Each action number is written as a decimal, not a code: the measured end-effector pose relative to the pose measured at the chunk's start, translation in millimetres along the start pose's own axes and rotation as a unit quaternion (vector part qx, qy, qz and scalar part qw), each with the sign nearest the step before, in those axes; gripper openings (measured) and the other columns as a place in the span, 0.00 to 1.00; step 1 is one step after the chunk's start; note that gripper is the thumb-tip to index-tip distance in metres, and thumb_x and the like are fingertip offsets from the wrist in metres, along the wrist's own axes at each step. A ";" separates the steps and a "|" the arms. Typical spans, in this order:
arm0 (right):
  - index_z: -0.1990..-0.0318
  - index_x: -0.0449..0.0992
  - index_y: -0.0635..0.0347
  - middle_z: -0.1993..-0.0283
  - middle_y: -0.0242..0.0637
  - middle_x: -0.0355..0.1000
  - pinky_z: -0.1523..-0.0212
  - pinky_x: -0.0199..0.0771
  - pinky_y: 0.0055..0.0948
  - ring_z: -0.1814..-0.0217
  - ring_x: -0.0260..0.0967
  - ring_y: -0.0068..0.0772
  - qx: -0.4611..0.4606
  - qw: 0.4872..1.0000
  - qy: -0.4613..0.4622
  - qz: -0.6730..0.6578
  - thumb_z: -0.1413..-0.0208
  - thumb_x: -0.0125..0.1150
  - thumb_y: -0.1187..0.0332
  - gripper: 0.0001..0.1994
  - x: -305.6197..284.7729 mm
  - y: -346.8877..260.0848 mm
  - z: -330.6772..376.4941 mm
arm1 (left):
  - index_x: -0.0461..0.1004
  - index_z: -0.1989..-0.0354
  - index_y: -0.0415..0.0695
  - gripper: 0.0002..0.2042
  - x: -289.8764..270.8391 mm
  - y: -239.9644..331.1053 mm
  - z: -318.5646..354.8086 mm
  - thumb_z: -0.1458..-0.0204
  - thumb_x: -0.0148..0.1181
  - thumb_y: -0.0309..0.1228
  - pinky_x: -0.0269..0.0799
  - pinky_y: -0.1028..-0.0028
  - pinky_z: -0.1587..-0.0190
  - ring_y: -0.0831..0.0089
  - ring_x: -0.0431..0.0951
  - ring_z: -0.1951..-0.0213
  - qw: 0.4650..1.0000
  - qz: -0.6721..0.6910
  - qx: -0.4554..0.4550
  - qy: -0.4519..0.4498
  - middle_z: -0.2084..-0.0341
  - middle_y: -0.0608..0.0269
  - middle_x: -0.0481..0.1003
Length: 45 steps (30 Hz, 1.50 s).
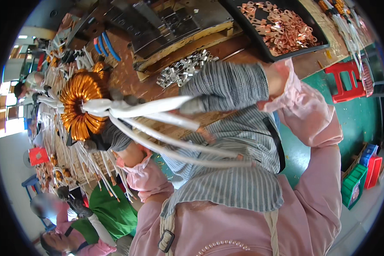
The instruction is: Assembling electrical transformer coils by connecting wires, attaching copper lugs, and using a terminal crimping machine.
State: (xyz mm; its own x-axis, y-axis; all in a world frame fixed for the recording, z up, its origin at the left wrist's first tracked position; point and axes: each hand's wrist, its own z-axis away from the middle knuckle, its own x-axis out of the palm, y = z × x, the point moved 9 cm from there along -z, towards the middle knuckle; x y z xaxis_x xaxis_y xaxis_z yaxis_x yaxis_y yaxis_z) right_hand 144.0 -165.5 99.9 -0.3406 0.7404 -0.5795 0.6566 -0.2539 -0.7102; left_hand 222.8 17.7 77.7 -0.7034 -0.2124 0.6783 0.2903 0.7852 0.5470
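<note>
A ring-shaped coil of copper wire (83, 104) is held up at the left. My left hand (115, 135), in a dark grey glove, grips it from behind and below; most of those fingers are hidden by the coil. Several white-sleeved leads (158, 145) run from the coil across to the right, with bare copper-coloured ends in front of my striped apron. My right hand (194, 104), in a grey glove under a striped grey cuff, is closed at the end of the thickest white lead (158, 106). Its fingertips are blurred.
Beyond my hands stand a dark metal press (170, 30), a heap of silvery terminals (185, 68) and a black tray (281, 55) of copper lugs. More coils and leads crowd the bench at left. A person (81, 230) sits lower left. A red stool (345, 81) stands at right.
</note>
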 end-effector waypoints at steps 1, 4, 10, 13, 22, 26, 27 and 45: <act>0.71 0.72 0.60 0.76 0.42 0.69 0.71 0.68 0.35 0.73 0.68 0.43 0.015 0.990 -0.016 0.136 0.48 0.49 0.54 0.17 -12.1 -2.6 -4.0 | 0.52 0.43 0.42 0.47 -2.6 0.4 4.0 0.73 0.67 0.50 0.52 0.54 0.43 0.52 0.58 0.46 1.000 -0.006 -0.008 0.007 0.47 0.46 0.56; 0.73 0.72 0.57 0.78 0.38 0.69 0.76 0.67 0.36 0.77 0.68 0.42 0.082 0.929 -0.003 0.361 0.48 0.48 0.51 0.18 -40.1 3.5 -4.2 | 0.52 0.43 0.40 0.47 -4.0 -4.8 -8.6 0.72 0.67 0.50 0.52 0.56 0.43 0.53 0.58 0.46 1.000 -0.001 -0.008 0.014 0.47 0.44 0.56; 0.73 0.71 0.54 0.81 0.37 0.67 0.78 0.67 0.36 0.79 0.67 0.40 0.131 0.933 0.075 0.327 0.46 0.44 0.52 0.17 -40.9 8.8 21.5 | 0.52 0.44 0.39 0.43 -22.9 2.9 -19.8 0.68 0.65 0.45 0.54 0.57 0.43 0.51 0.62 0.49 0.997 -0.020 0.046 0.058 0.50 0.44 0.60; 0.76 0.69 0.55 0.84 0.34 0.65 0.85 0.63 0.30 0.84 0.65 0.33 0.105 0.938 0.209 0.257 0.45 0.45 0.52 0.18 -49.4 8.2 27.2 | 0.51 0.43 0.39 0.43 -42.3 2.2 -18.3 0.69 0.65 0.45 0.53 0.57 0.42 0.51 0.61 0.48 0.996 -0.001 0.046 0.083 0.50 0.43 0.59; 0.78 0.60 0.53 0.86 0.24 0.53 0.93 0.46 0.14 0.91 0.49 0.14 0.310 0.769 0.192 -0.526 0.48 0.51 0.51 0.18 -22.4 67.8 58.8 | 0.52 0.43 0.42 0.41 -63.4 -4.7 -4.1 0.66 0.60 0.48 0.54 0.58 0.44 0.54 0.61 0.47 0.981 -0.014 0.062 0.181 0.49 0.49 0.60; 0.76 0.63 0.59 0.83 0.28 0.61 0.91 0.55 0.15 0.90 0.56 0.17 0.245 0.856 0.278 -0.359 0.44 0.45 0.53 0.18 -81.1 79.9 77.7 | 0.55 0.44 0.41 0.38 -62.2 13.1 -2.4 0.64 0.60 0.46 0.58 0.57 0.47 0.54 0.65 0.51 0.938 -0.174 0.147 0.260 0.52 0.51 0.64; 0.71 0.67 0.63 0.81 0.31 0.65 0.85 0.62 0.16 0.85 0.62 0.19 0.295 0.866 0.266 -0.303 0.45 0.47 0.53 0.19 -90.1 77.6 80.1 | 0.55 0.44 0.41 0.37 -63.7 16.0 -1.6 0.64 0.60 0.46 0.58 0.56 0.47 0.54 0.65 0.51 0.937 -0.171 0.154 0.262 0.52 0.52 0.64; 0.73 0.71 0.56 0.78 0.33 0.68 0.84 0.64 0.23 0.79 0.66 0.27 0.168 0.962 0.207 0.061 0.47 0.47 0.57 0.13 -37.5 15.9 16.1 | 0.51 0.42 0.41 0.41 -39.6 5.8 -16.8 0.65 0.61 0.48 0.52 0.58 0.42 0.52 0.59 0.47 0.997 0.043 0.062 0.027 0.48 0.41 0.57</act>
State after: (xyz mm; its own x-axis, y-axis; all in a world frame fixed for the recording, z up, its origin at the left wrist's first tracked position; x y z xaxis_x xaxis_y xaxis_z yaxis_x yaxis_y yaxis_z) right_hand 156.4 -207.4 103.9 0.0671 0.8592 -0.5072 0.3969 -0.4894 -0.7765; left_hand 263.2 20.9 62.3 -0.6434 -0.1698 0.7465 0.2632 0.8666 0.4240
